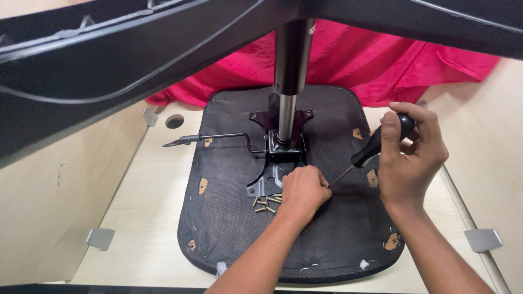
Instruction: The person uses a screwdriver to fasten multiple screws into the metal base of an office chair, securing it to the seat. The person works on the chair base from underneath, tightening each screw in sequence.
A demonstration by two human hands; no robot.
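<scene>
Black-handled screwdriver (376, 147) in right hand (408, 158)

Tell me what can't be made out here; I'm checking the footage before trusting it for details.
All in the head view:
- Screwdriver tip: the black-handled screwdriver in the right hand ends behind the left hand.
- What the left hand's fingers pinch: hidden under its knuckles.
- Loose brass screws: too small to count surely; some lie behind the left hand.
- Black chair base: cut off by the top edge.
- Red cloth: partly covered by the base.

Gas post (287, 81) & chair base (109, 60) block overhead; sides open.
</scene>
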